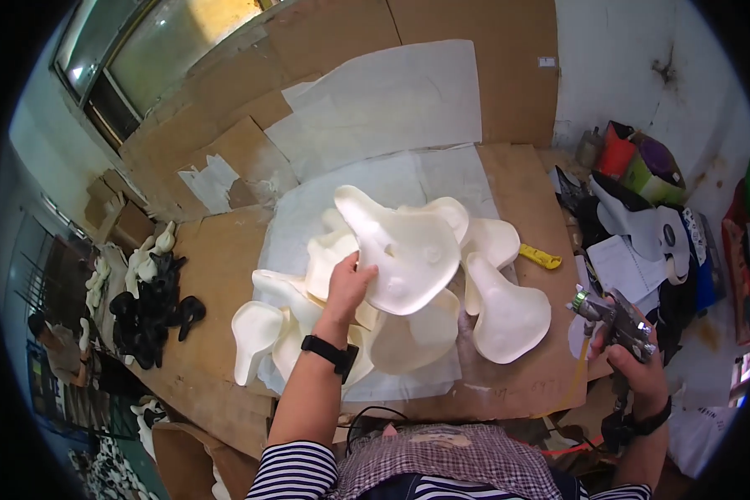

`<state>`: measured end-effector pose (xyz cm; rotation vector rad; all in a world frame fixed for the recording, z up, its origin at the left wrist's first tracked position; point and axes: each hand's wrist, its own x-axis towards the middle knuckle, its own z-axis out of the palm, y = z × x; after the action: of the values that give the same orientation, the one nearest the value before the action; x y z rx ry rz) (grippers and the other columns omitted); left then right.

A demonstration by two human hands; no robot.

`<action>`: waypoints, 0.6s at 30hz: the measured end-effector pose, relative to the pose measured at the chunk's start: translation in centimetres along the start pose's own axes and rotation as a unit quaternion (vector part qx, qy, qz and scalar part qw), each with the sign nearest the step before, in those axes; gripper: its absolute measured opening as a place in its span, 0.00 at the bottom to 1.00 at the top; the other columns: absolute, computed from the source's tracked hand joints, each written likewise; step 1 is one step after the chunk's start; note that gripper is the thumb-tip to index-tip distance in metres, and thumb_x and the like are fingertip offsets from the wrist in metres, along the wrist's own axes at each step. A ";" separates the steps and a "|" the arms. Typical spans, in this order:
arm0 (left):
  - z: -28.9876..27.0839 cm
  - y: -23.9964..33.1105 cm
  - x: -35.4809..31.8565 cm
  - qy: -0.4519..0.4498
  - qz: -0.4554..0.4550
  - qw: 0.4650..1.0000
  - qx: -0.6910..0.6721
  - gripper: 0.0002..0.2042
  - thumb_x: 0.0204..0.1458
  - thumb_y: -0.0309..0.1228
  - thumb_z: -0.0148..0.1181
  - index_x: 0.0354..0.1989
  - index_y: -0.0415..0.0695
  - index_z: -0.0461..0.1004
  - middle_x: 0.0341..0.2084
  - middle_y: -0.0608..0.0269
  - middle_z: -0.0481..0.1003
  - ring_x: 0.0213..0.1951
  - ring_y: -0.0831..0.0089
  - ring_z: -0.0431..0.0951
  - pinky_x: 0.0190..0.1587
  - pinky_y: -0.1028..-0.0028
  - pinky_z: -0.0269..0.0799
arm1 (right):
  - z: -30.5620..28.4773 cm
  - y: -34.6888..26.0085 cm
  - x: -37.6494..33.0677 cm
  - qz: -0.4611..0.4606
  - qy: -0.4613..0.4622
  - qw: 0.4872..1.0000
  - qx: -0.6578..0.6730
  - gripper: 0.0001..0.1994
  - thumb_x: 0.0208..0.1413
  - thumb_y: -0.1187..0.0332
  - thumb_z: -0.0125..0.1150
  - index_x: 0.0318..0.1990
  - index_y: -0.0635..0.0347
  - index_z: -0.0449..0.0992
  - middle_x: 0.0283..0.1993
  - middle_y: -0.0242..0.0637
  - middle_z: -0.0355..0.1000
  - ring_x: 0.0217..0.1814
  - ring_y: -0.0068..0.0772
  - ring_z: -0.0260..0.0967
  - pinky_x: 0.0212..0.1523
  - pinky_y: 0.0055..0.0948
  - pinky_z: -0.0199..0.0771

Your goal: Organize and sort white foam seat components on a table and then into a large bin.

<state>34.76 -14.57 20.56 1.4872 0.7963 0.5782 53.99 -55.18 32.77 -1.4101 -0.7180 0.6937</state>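
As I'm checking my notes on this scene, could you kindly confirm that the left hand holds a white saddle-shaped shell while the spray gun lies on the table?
Not quite: the spray gun isn't lying down; the head view shows it held in the right hand. The left hand does hold a white saddle-shaped shell.

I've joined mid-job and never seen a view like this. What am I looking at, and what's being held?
There is no machine here: these are a person's bare hands. The single round-edged picture comes from a fisheye camera on their head, looking down, so straight edges bend. The left hand grips a pale saddle-shaped piece by its edge. The right hand holds a spray gun. Similar pale pieces lie on and around a white sheet over a brown work surface. Dark pieces are heaped at the left.
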 end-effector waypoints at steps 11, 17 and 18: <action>4.5 17.2 6.3 0.073 0.169 0.970 0.158 0.23 0.48 0.28 0.60 0.53 0.33 0.68 0.48 0.49 0.72 0.49 0.66 0.73 0.51 0.71 0.68 | -2.6 5.1 2.1 0.038 0.012 0.999 0.019 0.31 0.51 0.72 0.63 0.62 0.67 0.59 0.39 0.33 0.70 0.41 0.19 0.67 0.45 0.21 0.70; 27.0 6.2 7.9 -0.174 -0.210 0.953 -0.135 0.12 0.57 0.35 0.53 0.39 0.38 0.70 0.31 0.57 0.74 0.35 0.62 0.77 0.39 0.63 0.76 | -4.9 7.8 2.3 0.033 0.053 0.997 0.045 0.31 0.52 0.71 0.64 0.62 0.67 0.59 0.38 0.32 0.71 0.40 0.18 0.68 0.43 0.20 0.70; 29.4 2.4 8.1 -0.123 -0.320 0.909 -0.239 0.15 0.60 0.39 0.48 0.46 0.40 0.66 0.34 0.53 0.73 0.37 0.53 0.76 0.43 0.55 0.76 | -5.2 8.4 2.0 0.035 0.056 0.997 0.046 0.31 0.52 0.71 0.64 0.62 0.67 0.59 0.38 0.32 0.71 0.40 0.18 0.68 0.43 0.20 0.70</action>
<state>62.63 -27.09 19.56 0.7571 0.8142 0.0661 59.33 -56.42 24.28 -1.3834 -0.5461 0.6879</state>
